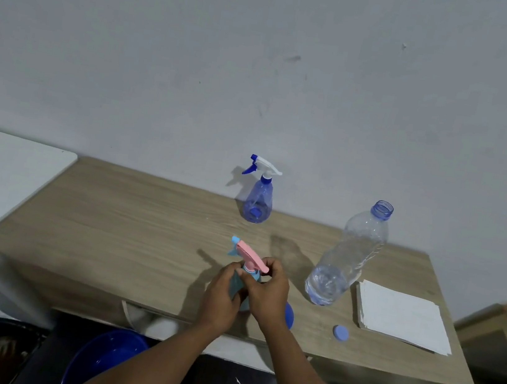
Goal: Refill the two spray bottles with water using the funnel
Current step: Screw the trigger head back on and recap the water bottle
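Standing upright at the table's [111,220] front edge, the teal spray bottle [237,287] with its pink trigger head [251,256] points left; left hand [223,295] clasps its body, right hand's [267,291] fingers pinch its collar.

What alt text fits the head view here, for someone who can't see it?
Two bare hands, left hand and right hand, grip a small teal spray bottle with a pink trigger head on a light wooden table. Behind stands a clear blue spray bottle with a white trigger; to the right, an uncapped clear plastic water bottle, its blue cap and a white paper stack.
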`<state>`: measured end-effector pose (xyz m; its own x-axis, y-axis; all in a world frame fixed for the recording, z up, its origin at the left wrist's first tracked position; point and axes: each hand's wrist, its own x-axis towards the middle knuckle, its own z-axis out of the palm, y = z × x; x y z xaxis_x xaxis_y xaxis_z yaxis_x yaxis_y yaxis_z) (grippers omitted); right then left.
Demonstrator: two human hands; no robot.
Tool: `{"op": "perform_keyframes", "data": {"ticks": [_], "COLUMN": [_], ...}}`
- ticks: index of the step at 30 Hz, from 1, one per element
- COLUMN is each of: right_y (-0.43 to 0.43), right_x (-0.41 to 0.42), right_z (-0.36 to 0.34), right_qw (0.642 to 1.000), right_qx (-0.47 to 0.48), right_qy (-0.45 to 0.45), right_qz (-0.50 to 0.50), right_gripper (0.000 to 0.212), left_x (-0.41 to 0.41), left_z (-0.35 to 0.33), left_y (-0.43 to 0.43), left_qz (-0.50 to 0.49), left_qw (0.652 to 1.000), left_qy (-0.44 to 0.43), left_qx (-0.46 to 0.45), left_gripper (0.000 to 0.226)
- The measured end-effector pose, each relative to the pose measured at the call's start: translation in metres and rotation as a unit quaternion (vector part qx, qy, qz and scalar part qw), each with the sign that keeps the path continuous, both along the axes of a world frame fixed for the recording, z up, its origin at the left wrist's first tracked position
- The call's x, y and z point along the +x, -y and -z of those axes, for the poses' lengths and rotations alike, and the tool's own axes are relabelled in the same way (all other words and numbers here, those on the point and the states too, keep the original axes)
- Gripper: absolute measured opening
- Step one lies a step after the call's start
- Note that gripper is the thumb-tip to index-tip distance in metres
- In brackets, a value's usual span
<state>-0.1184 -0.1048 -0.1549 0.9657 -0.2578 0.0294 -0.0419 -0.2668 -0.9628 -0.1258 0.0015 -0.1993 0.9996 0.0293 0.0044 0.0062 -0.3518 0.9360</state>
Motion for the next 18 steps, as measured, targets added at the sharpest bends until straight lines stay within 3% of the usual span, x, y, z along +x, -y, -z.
{"op": "perform_keyframes", "data": {"ticks": [4, 8, 13, 18], "right_y": [0.003, 0.013, 0.012, 0.004], "right_x": [0.002, 0.0, -0.007, -0.007], "right_z": [0.005, 0.011, 0.012, 0.02], "right_qw": [1.0, 0.999, 1.0, 0.999], "right_qx": [0.015, -0.001, 0.009, -0.039], "right_qy": [-0.002, 0.008, -0.014, 0.01], "right_qz": [-0.018, -0.037, -0.019, 0.001], "right_gripper": [0.043, 0.027, 0.039, 0.028], "left_x": [0.002, 0.005, 0.01, 0.011], "left_z": [0.0, -0.002, 0.0, 0.0], "left_y": [-0.003, -0.007, -0.01, -0.009], "left_qz": [0.008, 0.007, 0.018, 0.009], "left_qw": [1.0, 1.0, 1.0, 1.0], "left_qy": [0.0, -0.003, -0.002, 0.001], "left_qx": [-0.005, -0.008, -0.006, -0.004], "left_gripper": [0.047, 0.048, 0.056, 0.045]}}
